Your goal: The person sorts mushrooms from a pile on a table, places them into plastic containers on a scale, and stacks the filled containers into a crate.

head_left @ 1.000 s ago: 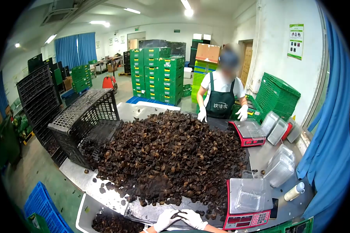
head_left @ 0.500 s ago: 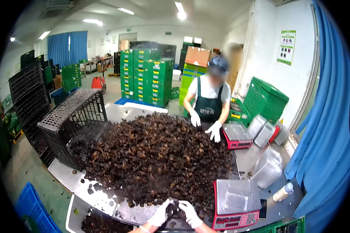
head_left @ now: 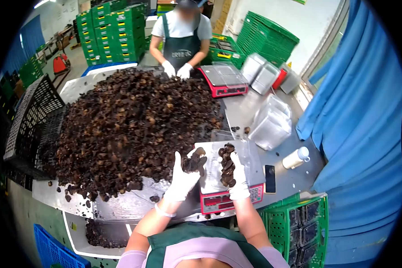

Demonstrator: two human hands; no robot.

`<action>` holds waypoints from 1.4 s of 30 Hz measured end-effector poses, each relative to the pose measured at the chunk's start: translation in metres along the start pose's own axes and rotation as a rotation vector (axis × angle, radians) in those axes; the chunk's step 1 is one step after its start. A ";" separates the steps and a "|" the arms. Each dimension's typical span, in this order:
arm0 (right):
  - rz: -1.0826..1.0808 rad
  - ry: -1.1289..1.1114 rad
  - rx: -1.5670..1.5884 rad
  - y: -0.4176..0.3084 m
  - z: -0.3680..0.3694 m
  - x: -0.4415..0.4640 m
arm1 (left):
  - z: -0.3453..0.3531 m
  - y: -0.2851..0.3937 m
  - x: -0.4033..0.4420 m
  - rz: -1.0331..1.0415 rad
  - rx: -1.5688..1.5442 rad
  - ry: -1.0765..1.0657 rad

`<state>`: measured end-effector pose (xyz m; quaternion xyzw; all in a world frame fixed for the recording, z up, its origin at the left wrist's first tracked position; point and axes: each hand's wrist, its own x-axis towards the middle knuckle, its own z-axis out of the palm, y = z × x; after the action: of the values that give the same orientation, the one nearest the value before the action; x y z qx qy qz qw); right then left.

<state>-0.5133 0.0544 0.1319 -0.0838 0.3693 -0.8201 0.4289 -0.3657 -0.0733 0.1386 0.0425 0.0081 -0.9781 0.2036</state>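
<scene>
A broad heap of dark brown wood ear mushrooms covers most of the metal table. My left hand, in a white glove, is palm up and cups a clump of wood ear mushrooms. Opposite it, my gloved right hand has its fingers curled against a second clump of wood ear mushrooms. Both clumps are above the near red scale and its pale plate. Clear plastic packaging shows behind my right hand; its outline is partly hidden.
Across the table a co-worker's white-gloved hands touch the heap beside another red scale. Clear boxes, a bottle and a phone are at right. A black crate lies left; a green crate stands low right.
My view has tilted down and turned right. My hands have moved from the heap's near edge to over the near scale, each with a clump of wood ear mushrooms. The co-worker's hands have drawn together.
</scene>
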 end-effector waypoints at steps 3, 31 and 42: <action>-0.232 0.111 -0.242 -0.044 0.010 -0.016 | 0.011 -0.031 0.015 0.012 0.135 0.129; -0.692 0.054 -1.394 -0.049 0.010 -0.048 | -0.105 0.047 -0.234 0.800 2.103 0.944; -0.471 -0.781 -1.456 0.163 0.116 0.024 | -0.132 0.083 -0.208 0.757 2.410 0.751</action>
<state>-0.3706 -0.0849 0.0998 -0.6889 0.6025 -0.3590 0.1832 -0.1319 -0.0628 0.0250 0.4631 -0.8196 -0.1838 0.2830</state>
